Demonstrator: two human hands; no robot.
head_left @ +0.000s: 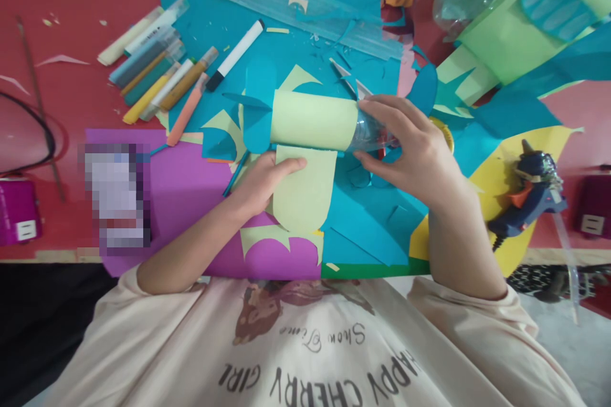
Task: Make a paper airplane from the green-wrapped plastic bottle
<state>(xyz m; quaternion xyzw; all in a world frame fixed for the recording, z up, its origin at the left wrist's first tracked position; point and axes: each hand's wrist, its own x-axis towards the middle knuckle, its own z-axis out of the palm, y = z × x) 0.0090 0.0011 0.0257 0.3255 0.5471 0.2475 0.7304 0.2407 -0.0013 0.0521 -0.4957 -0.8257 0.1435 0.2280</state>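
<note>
A clear plastic bottle (366, 133) lies on its side in front of me, its body wrapped in a pale green paper sleeve (315, 119). Blue paper fins (258, 114) stand at the sleeve's left end. My right hand (417, 149) is curled around the bottle's bare right end, thumb below and fingers above. Just under the sleeve, my left hand (258, 184) pinches a pale green paper piece (305, 194) with a rounded lower end, thumb on top and the other fingers hidden beneath. The piece's straight upper edge lies close to the sleeve; whether they touch I cannot tell.
Scissors (351, 79) lie behind the bottle. Several markers (155, 67) are grouped at left, near a blurred phone-like object (117, 197). A glue gun (529, 197) rests on yellow paper at right. Blue card (372, 222), purple card (179, 184) and offcuts cover the table.
</note>
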